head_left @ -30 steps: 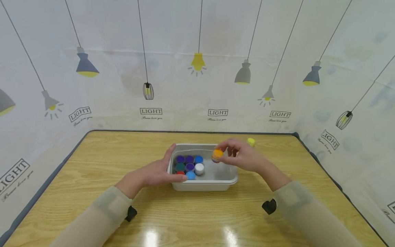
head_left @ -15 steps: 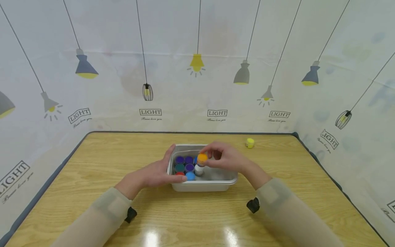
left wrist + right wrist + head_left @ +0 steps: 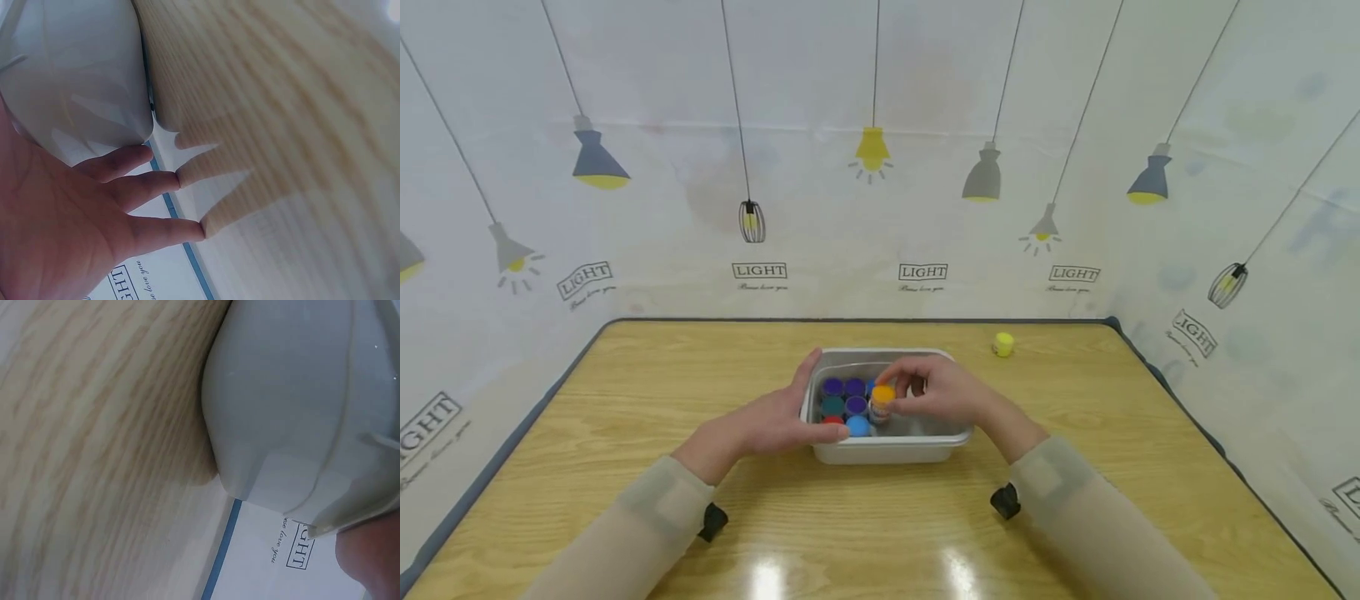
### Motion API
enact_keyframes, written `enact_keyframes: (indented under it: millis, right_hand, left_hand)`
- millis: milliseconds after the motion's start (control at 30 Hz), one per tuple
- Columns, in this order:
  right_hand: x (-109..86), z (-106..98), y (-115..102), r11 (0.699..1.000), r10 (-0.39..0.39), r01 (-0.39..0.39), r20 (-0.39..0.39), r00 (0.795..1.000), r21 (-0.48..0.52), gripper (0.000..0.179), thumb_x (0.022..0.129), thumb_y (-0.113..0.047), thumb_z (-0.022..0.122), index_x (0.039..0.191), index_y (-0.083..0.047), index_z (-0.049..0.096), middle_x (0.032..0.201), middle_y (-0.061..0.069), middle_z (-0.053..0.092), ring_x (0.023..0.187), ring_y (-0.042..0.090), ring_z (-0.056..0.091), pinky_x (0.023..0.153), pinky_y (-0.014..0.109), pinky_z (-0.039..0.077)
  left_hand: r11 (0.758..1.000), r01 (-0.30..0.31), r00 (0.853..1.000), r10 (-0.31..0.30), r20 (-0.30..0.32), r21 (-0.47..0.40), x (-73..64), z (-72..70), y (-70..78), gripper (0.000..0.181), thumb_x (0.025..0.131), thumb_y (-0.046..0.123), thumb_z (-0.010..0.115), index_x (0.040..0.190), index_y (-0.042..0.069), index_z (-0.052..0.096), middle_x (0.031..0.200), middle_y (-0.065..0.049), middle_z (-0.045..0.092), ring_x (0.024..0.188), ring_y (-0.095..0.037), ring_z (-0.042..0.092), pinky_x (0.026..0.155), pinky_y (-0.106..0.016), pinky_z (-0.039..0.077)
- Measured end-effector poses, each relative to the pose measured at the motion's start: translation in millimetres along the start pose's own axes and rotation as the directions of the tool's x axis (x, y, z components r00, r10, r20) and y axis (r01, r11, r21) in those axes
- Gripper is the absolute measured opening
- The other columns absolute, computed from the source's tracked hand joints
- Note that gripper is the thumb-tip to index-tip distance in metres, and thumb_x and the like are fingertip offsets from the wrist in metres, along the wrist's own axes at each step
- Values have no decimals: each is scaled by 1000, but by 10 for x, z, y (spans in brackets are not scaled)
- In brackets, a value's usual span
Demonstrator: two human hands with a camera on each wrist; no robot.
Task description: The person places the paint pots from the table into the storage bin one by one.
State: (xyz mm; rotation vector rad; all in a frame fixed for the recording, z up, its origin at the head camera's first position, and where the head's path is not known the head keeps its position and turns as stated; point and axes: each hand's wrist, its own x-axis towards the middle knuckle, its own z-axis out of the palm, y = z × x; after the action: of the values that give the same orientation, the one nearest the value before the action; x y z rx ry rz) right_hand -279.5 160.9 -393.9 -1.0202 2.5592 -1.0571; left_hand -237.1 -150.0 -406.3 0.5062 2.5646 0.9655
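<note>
In the head view, a grey-white plastic tub (image 3: 891,450) holds several small lidded jars grouped on its left side. My left hand (image 3: 775,422) lies at the tub's left end, its thumb over the front rim and index finger along the far corner. The left wrist view has its other fingers (image 3: 165,231) straight and spread beside the tub wall. Inside the tub, my right hand (image 3: 951,390) pinches a small jar with an orange lid (image 3: 883,395) between thumb and fingers. That jar covers the spot of the white-lidded jar, which is hidden.
Purple (image 3: 854,387), green (image 3: 832,407), red (image 3: 833,422) and light blue (image 3: 858,427) lids show in the tub. A yellow jar (image 3: 1003,344) stands on the wooden table (image 3: 880,517), back right. A printed curtain (image 3: 820,183) encloses the table's back and sides.
My right hand has carried the orange-lidded jar leftward and down, from the tub's right half to over the white-lidded jar. My left hand keeps its place at the tub.
</note>
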Motion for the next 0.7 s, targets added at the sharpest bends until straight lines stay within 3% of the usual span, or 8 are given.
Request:
enact_keyframes:
  millis: [233, 700]
  right_hand:
    - [19, 29, -15, 998, 21, -18, 46, 999, -55, 27, 98, -35, 85, 123, -28, 79, 94, -11, 74, 81, 14, 62, 74, 27, 53]
    - [-15, -3, -40, 991, 62, -45, 132, 989, -130, 25, 96, -40, 85, 119, -44, 79, 97, -17, 74, 84, 13, 64, 76, 32, 54]
  left_hand:
    - [1000, 0, 1000, 0, -3, 0, -10, -14, -14, 138, 88, 79, 75, 175, 28, -18, 162, -27, 52, 130, -35, 64, 120, -63, 45]
    - [1000, 2, 1000, -2, 6, -10, 1, -8, 9, 137, 88, 79, 75, 175, 28, -18, 165, -25, 49, 134, -37, 61, 122, -66, 42]
